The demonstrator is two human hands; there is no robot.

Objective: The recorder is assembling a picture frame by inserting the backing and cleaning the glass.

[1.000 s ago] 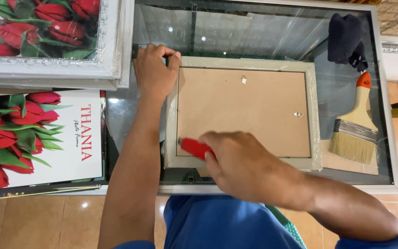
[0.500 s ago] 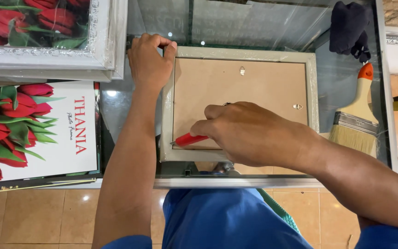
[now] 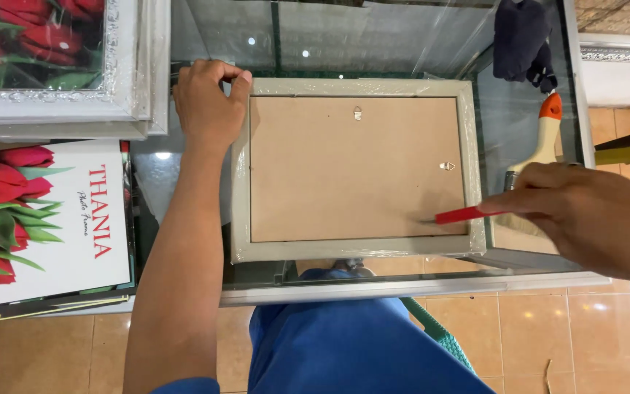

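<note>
Right hand (image 3: 585,219) pinches red cutter (image 3: 461,215), blade at picture frame (image 3: 359,171) lower right corner; frame long axis left-right. Left hand (image 3: 209,102) clamps upper left corner.

Glossy plastic wrap over picture frame (image 3: 359,169) — matt brown board backing; smooth glass table (image 3: 205,44)
</note>
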